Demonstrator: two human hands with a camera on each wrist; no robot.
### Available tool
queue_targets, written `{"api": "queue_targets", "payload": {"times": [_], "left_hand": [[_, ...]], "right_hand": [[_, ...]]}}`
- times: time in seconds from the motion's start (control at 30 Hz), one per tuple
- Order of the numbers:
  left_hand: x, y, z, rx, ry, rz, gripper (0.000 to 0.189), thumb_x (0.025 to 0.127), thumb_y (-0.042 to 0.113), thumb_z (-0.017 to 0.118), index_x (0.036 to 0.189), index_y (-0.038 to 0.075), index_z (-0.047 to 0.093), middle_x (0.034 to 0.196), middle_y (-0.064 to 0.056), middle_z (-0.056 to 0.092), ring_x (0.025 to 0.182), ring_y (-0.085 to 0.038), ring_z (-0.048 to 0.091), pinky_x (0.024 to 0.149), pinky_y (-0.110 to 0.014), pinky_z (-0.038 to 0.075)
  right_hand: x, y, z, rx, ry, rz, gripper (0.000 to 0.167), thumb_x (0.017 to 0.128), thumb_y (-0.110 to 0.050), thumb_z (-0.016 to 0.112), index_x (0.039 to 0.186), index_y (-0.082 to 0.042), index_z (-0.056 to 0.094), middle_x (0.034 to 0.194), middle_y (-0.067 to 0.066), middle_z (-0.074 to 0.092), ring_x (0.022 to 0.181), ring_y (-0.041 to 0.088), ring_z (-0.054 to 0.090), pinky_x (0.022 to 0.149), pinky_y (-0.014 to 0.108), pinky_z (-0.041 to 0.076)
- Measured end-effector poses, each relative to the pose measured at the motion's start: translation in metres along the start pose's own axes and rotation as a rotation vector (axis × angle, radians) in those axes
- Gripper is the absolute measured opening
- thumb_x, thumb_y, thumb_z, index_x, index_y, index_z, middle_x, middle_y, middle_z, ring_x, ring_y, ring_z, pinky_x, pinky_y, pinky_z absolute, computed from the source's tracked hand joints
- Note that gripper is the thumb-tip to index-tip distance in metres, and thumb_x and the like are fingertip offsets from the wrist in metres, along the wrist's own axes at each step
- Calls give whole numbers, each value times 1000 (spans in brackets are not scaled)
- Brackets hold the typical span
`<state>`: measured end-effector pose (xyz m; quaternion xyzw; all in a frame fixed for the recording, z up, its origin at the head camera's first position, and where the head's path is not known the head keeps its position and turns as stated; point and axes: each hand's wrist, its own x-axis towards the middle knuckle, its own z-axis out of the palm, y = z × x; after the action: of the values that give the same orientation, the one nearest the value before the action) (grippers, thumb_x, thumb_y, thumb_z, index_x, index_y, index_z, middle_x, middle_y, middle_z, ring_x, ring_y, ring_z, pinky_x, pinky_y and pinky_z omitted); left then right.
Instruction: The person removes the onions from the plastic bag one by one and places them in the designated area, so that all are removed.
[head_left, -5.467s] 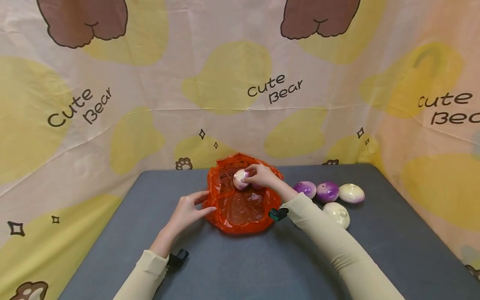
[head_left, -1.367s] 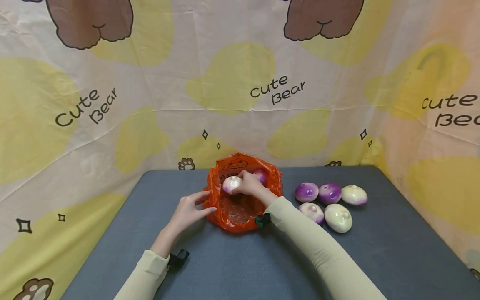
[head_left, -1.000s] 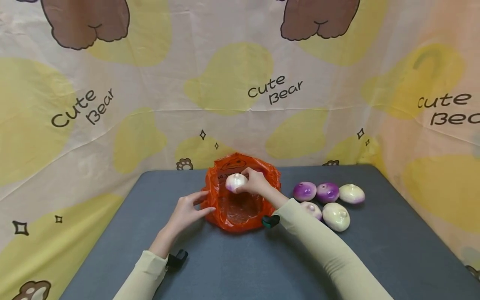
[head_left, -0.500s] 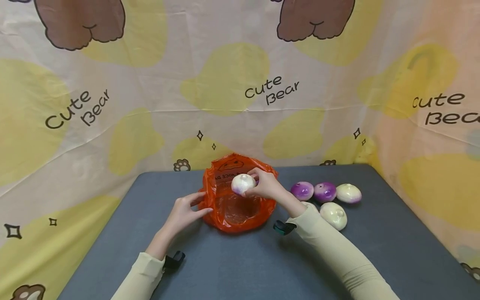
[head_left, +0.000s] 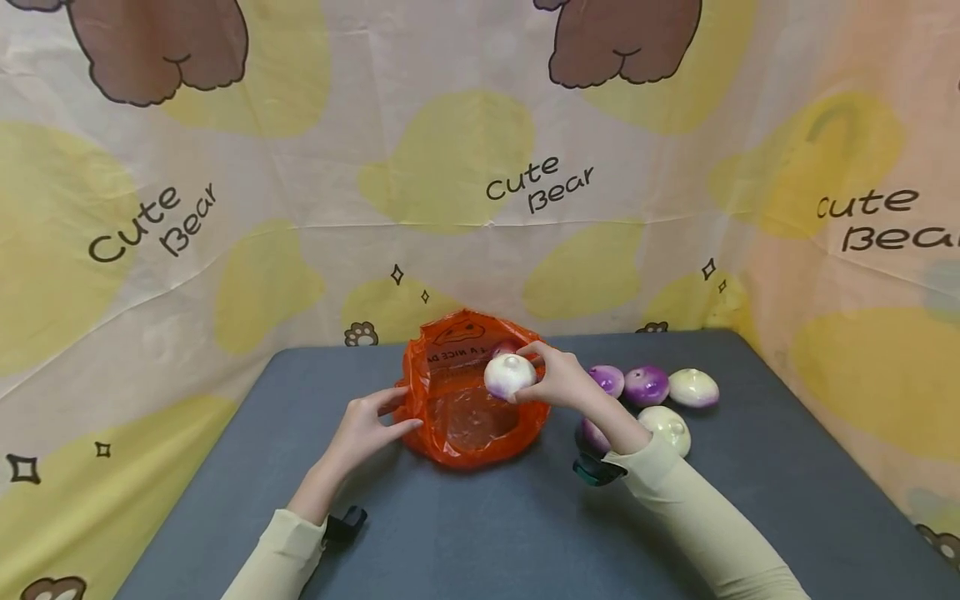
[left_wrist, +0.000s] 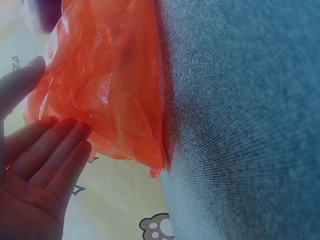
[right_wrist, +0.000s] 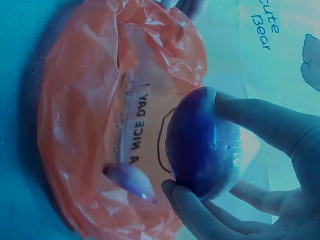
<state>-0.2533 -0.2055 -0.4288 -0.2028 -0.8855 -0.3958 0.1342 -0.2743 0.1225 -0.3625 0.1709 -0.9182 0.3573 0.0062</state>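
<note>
A white onion with a purple base (head_left: pixel 510 377) is pinched between the thumb and fingers of my right hand (head_left: pixel 558 379). It is held up in front of the mouth of an orange plastic bag (head_left: pixel 468 460). Its purple side (right_wrist: pixel 202 145) faces the right wrist camera. Another purple-and-white onion (right_wrist: pixel 131 181) lies inside the bag, partly hidden in the head view. My left hand (head_left: pixel 371 427) touches the outside of the bag's left side, thumb and fingers spread; in the left wrist view its fingers (left_wrist: pixel 62 150) lie fairly straight against the plastic.
To the bag's right, two purple onions (head_left: pixel 647 386) and a pale onion (head_left: pixel 693 388) form a row. In front lie a white onion (head_left: pixel 666 429) and a purplish one (head_left: pixel 594 435), partly behind my right wrist. A printed cloth (head_left: pixel 435 167) hangs behind the grey table (head_left: pixel 450 533).
My right hand has drawn the onion out from inside the bag, moving it rightward and nearer. The left hand has stayed at the bag's left side.
</note>
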Motion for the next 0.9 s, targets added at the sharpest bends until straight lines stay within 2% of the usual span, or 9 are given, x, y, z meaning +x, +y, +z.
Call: {"api": "queue_targets", "payload": {"times": [0.23, 0.4, 0.57, 0.7, 0.9], "left_hand": [[0, -1, 0, 0, -2, -2, 58, 74, 32, 81, 121, 3, 63, 117, -15, 66, 101, -29, 68, 84, -45, 55], [0, -1, -1, -4, -6, -3, 58, 74, 31, 82, 121, 3, 63, 117, -15, 66, 101, -29, 67, 84, -45, 56], [1, 0, 0, 2, -9, 0, 58, 74, 31, 81, 121, 3, 63, 117, -14, 66, 101, -29, 67, 84, -44, 56], [0, -1, 0, 19, -20, -10, 58, 75, 32, 81, 122, 4, 63, 118, -13, 66, 102, -28, 67, 85, -44, 56], [0, 0, 1, 23, -19, -4, 58, 75, 34, 80, 121, 4, 63, 117, -13, 67, 101, -28, 67, 84, -43, 56]], "right_hand": [[-16, 10, -13, -9, 24, -2, 66, 67, -32, 85, 123, -12, 56, 117, 17, 64, 88, 24, 66, 75, 37, 57], [-29, 19, -22, -27, 33, 8, 65, 68, -34, 84, 123, -14, 56, 117, 15, 65, 95, 28, 65, 79, 42, 55], [-41, 30, -33, -22, 51, -15, 66, 68, -32, 85, 123, -10, 56, 115, 18, 66, 99, 33, 65, 80, 44, 56], [-48, 39, -43, -9, 51, 11, 66, 69, -31, 85, 124, -10, 55, 117, 20, 65, 101, 35, 64, 75, 40, 57], [-58, 50, -56, -29, 73, 51, 68, 69, -35, 84, 126, -12, 54, 120, 19, 63, 105, 34, 63, 80, 43, 56]]}}
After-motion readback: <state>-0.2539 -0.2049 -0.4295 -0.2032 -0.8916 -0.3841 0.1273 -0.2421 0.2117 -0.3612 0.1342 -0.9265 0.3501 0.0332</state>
